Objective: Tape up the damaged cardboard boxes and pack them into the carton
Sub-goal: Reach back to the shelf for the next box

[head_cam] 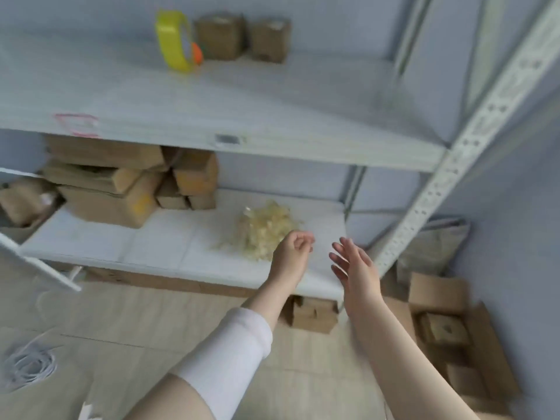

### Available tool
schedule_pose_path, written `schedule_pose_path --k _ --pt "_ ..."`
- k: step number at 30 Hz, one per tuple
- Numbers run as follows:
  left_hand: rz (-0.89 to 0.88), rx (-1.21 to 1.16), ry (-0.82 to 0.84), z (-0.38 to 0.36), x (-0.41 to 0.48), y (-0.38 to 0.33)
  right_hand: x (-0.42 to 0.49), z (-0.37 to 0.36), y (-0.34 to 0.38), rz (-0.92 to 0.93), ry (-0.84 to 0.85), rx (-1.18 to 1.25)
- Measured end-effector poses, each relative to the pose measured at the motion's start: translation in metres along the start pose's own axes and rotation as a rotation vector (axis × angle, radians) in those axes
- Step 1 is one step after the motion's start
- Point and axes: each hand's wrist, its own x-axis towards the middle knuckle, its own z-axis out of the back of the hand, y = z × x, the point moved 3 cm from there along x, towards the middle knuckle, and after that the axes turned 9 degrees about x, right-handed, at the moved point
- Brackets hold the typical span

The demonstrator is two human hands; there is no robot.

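Grey walls close in behind a pale metal rack with two shelves, standing on a tiled floor.

On the floor at the right an open carton has its flaps spread. One small brown box sits inside it, and there looks to be room for more.

On the lower shelf, a loose stack of cardboard boxes fills the left end. A heap of crumpled yellowish scrap, probably spent tape, lies near the right end.

On the upper shelf, a yellow tape dispenser stands upright beside two small boxes against the wall.

Another box rests on the floor under the rack.

Both hands hover over the lower shelf's front edge, just beside the scrap. The left hand is curled into a loose fist with nothing visible in it. The right hand is spread flat and empty.

My guess is that this falls between boxes. Next comes reaching up for the dispenser and taking a damaged box from a shelf to tape.
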Motion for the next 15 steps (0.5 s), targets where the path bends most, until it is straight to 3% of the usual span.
schedule_pose_path --k 3,10,15 --pt "-0.119 -0.037 -0.148 0.06 0.015 -0.036 -0.012 -0.067 0.017 0.08 0.128 -0.041" --pt "-0.376 -0.037 -0.287 0.145 0.074 -0.124 0.02 -0.182 0.103 0.228 0.298 0.007" --pt "-0.367 0.011 -0.266 0.161 0.16 -0.175 0.085 -0.229 0.156 0.246 0.35 0.029"
